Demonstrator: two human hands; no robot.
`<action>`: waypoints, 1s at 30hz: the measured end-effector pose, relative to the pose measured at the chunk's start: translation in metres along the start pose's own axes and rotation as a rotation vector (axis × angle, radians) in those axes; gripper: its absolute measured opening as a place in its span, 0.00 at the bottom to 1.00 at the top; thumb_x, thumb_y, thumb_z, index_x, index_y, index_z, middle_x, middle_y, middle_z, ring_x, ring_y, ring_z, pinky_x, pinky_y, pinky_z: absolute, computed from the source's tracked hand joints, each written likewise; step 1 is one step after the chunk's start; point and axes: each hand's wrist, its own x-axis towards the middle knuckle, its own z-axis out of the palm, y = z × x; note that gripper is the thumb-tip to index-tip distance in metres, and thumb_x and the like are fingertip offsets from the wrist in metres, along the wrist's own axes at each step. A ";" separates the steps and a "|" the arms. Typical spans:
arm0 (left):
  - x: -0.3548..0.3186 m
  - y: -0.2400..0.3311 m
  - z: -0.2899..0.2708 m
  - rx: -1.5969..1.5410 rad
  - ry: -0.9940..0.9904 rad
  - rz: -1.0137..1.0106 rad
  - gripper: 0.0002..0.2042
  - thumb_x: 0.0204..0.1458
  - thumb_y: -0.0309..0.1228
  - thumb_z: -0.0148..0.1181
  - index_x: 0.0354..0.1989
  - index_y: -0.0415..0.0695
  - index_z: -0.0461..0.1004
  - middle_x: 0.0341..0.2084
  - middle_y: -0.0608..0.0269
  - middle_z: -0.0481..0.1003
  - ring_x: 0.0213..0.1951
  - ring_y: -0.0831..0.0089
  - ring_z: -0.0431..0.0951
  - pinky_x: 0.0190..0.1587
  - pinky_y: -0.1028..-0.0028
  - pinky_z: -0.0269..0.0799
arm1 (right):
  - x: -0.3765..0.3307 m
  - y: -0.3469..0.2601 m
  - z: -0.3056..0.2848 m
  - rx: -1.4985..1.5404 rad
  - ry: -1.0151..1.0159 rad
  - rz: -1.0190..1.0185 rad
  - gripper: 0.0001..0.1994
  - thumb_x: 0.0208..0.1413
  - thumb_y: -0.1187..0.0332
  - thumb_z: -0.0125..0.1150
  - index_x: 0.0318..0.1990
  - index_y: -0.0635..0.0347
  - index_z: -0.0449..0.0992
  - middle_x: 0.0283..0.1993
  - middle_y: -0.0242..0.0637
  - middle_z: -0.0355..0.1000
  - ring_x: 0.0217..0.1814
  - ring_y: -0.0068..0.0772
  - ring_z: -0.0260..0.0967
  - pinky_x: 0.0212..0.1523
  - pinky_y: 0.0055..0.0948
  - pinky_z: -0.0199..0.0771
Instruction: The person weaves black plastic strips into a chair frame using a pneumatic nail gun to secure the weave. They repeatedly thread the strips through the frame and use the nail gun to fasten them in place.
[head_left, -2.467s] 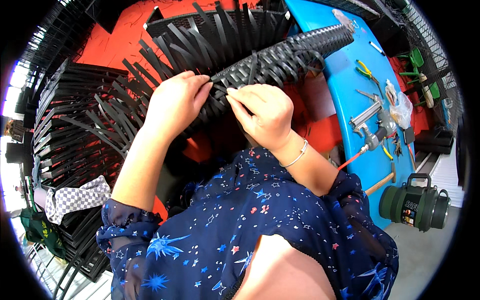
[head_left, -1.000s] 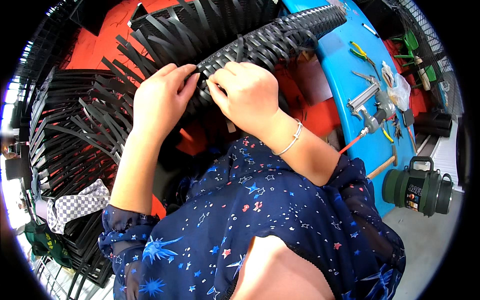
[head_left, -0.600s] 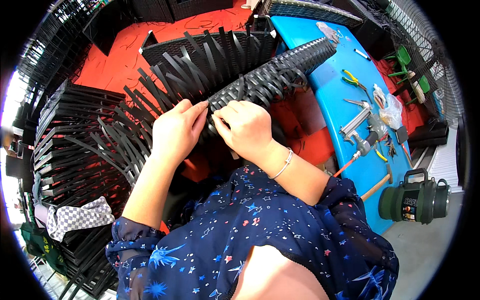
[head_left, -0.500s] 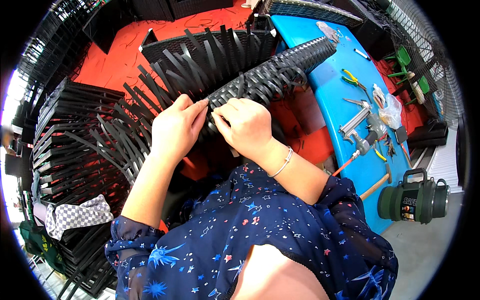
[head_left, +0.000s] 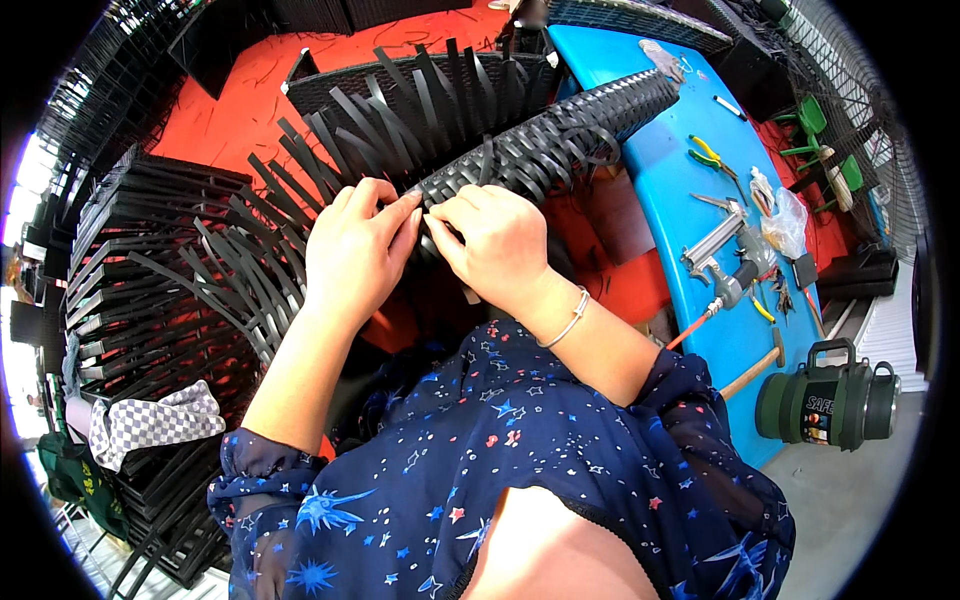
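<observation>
A long black woven piece (head_left: 545, 150) of flat plastic strips slants from in front of me up to the far right. Loose black strips (head_left: 375, 130) fan out from its far and left sides. At its near left end my left hand (head_left: 362, 243) pinches with thumb and forefinger; a strip seems to lie between them, mostly hidden. Close beside it, my right hand (head_left: 490, 240) is closed with bent fingers on the weave's near edge, apparently on a strip too. A bracelet circles my right wrist.
On the right stands a blue table (head_left: 655, 180) bearing yellow-handled pliers (head_left: 707, 152), an air stapler (head_left: 735, 270) with an orange hose, a hammer (head_left: 752, 372) and a plastic bag (head_left: 785, 225). A green flask (head_left: 825, 400) is near its front. Stacked black frames (head_left: 150, 260) rise at left.
My left hand's fingers have lifted and bent slightly more at the weave's edge. My right hand keeps nearly the same place and grip.
</observation>
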 end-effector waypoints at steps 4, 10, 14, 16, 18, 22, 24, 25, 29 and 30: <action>-0.002 0.000 0.002 -0.009 0.011 0.008 0.10 0.55 0.30 0.67 0.45 0.45 0.84 0.37 0.62 0.76 0.39 0.62 0.78 0.43 0.66 0.76 | 0.000 0.000 -0.003 0.005 -0.023 0.006 0.04 0.50 0.70 0.71 0.29 0.55 0.81 0.28 0.35 0.75 0.30 0.41 0.74 0.32 0.37 0.75; -0.002 -0.001 0.002 -0.010 0.015 0.014 0.10 0.56 0.29 0.67 0.46 0.45 0.84 0.36 0.61 0.75 0.39 0.62 0.78 0.43 0.66 0.76 | 0.001 -0.002 -0.003 0.013 -0.012 -0.002 0.07 0.52 0.69 0.67 0.25 0.56 0.77 0.26 0.36 0.70 0.30 0.40 0.72 0.33 0.37 0.75; -0.002 -0.002 0.003 -0.011 0.006 0.019 0.10 0.56 0.29 0.67 0.46 0.45 0.84 0.35 0.61 0.75 0.39 0.62 0.77 0.42 0.65 0.75 | 0.000 -0.001 -0.002 0.023 -0.006 0.006 0.06 0.51 0.70 0.68 0.25 0.56 0.77 0.26 0.36 0.71 0.30 0.40 0.72 0.33 0.37 0.75; -0.001 -0.003 0.003 -0.008 0.010 0.023 0.10 0.56 0.29 0.67 0.46 0.45 0.84 0.35 0.61 0.75 0.38 0.62 0.77 0.42 0.65 0.75 | 0.001 -0.001 -0.001 0.024 0.002 0.005 0.06 0.51 0.70 0.68 0.26 0.56 0.78 0.27 0.37 0.72 0.30 0.40 0.73 0.33 0.37 0.75; -0.001 -0.003 0.003 -0.007 0.014 0.027 0.10 0.56 0.30 0.67 0.46 0.45 0.84 0.35 0.61 0.75 0.38 0.62 0.78 0.42 0.65 0.75 | 0.001 -0.001 -0.001 0.025 -0.003 0.014 0.04 0.50 0.70 0.69 0.27 0.56 0.79 0.28 0.36 0.74 0.30 0.41 0.74 0.33 0.37 0.75; 0.000 -0.003 0.003 0.007 0.018 0.030 0.10 0.56 0.30 0.67 0.45 0.46 0.84 0.35 0.61 0.75 0.39 0.62 0.78 0.42 0.65 0.76 | -0.001 -0.002 -0.007 0.061 -0.007 0.044 0.05 0.49 0.71 0.72 0.33 0.57 0.83 0.33 0.36 0.78 0.33 0.41 0.77 0.35 0.35 0.77; -0.001 -0.005 0.005 0.005 0.018 0.027 0.10 0.56 0.30 0.67 0.45 0.46 0.85 0.35 0.62 0.75 0.39 0.62 0.78 0.43 0.65 0.76 | -0.004 -0.004 -0.014 0.118 0.027 0.072 0.05 0.50 0.71 0.73 0.35 0.57 0.84 0.36 0.36 0.78 0.33 0.39 0.78 0.35 0.33 0.78; 0.000 -0.005 0.005 0.007 0.017 0.027 0.10 0.56 0.30 0.67 0.45 0.46 0.85 0.35 0.62 0.75 0.39 0.62 0.78 0.43 0.66 0.76 | -0.006 -0.005 -0.022 0.159 0.055 0.093 0.06 0.50 0.71 0.73 0.35 0.57 0.84 0.37 0.35 0.77 0.32 0.37 0.77 0.34 0.32 0.78; 0.001 -0.005 0.006 0.014 0.036 0.041 0.09 0.56 0.31 0.67 0.43 0.47 0.85 0.34 0.64 0.75 0.37 0.63 0.77 0.41 0.66 0.76 | -0.025 0.007 -0.064 0.238 0.071 0.197 0.07 0.50 0.74 0.74 0.38 0.59 0.85 0.42 0.34 0.77 0.32 0.30 0.78 0.33 0.26 0.80; 0.001 -0.005 0.006 0.020 0.045 0.048 0.08 0.55 0.32 0.67 0.42 0.48 0.85 0.34 0.65 0.75 0.36 0.64 0.77 0.40 0.66 0.76 | -0.031 0.010 -0.076 0.261 0.075 0.239 0.07 0.50 0.75 0.74 0.38 0.59 0.85 0.42 0.35 0.78 0.32 0.28 0.78 0.32 0.25 0.79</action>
